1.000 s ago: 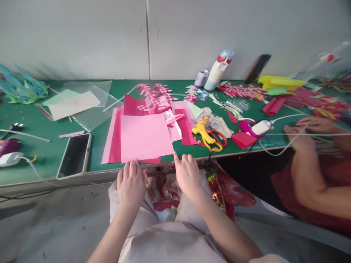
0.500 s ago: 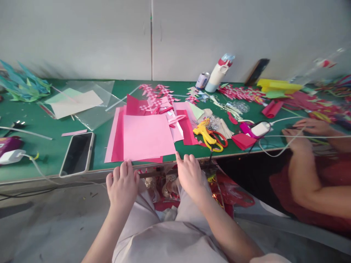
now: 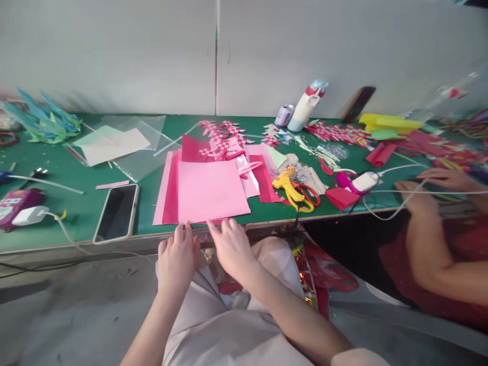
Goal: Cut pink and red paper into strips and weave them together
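Note:
A square sheet of light pink paper [image 3: 213, 190] lies on top of darker pink sheets [image 3: 171, 190] at the table's front edge. My left hand [image 3: 177, 259] is at the sheet's near left corner, fingertips touching its edge, fingers a little bent and apart. My right hand [image 3: 233, 250] is beside it, open, its index finger stretched to the near edge of the same sheet. Behind the sheet are woven pink paper strips [image 3: 221, 137] and a curled pink strip [image 3: 249, 168]. Yellow-handled pliers or a similar tool [image 3: 290, 188] and orange-handled scissors [image 3: 310, 193] lie to the right.
A phone [image 3: 116, 212] lies left of the papers, near a purple power block [image 3: 19, 206] with a white charger. A white bottle [image 3: 305, 108] and a can [image 3: 284, 116] stand at the back wall. At the right, another person's hands [image 3: 417, 198] rest near white cables.
My right hand has slid left along the front edge, from the sheet's near right corner toward my left hand. The view has shifted slightly; the papers stay in place.

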`<action>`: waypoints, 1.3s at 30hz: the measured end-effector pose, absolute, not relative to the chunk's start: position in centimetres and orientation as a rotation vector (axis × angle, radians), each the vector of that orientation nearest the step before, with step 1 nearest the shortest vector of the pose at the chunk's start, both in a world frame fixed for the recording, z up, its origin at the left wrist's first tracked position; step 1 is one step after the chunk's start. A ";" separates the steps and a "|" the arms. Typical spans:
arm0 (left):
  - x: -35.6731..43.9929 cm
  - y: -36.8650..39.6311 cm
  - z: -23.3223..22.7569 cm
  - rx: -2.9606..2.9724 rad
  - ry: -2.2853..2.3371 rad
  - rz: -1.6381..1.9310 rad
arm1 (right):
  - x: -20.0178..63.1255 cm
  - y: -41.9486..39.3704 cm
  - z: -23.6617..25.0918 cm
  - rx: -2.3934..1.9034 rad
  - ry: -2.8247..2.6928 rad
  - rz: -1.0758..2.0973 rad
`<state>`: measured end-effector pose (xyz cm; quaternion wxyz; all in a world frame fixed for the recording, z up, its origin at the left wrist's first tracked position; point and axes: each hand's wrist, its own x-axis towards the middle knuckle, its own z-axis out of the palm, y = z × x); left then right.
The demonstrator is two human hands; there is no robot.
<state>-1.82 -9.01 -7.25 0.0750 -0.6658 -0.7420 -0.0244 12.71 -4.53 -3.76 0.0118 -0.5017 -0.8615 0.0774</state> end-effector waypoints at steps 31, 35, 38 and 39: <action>-1.0 -8.5 -6.4 -1.884 -2.373 0.088 | 19.0 -3.6 -4.8 -1.935 -2.579 0.186; -1.1 -8.3 -6.1 -1.882 -2.443 0.044 | 20.7 -3.3 -4.8 -1.979 -2.561 0.191; -1.0 -8.1 -5.7 -1.887 -2.511 0.034 | 21.4 -3.2 -5.0 -1.967 -2.555 0.184; -0.9 -8.0 -5.4 -1.886 -2.534 0.033 | 21.5 -3.1 -5.0 -1.952 -2.555 0.190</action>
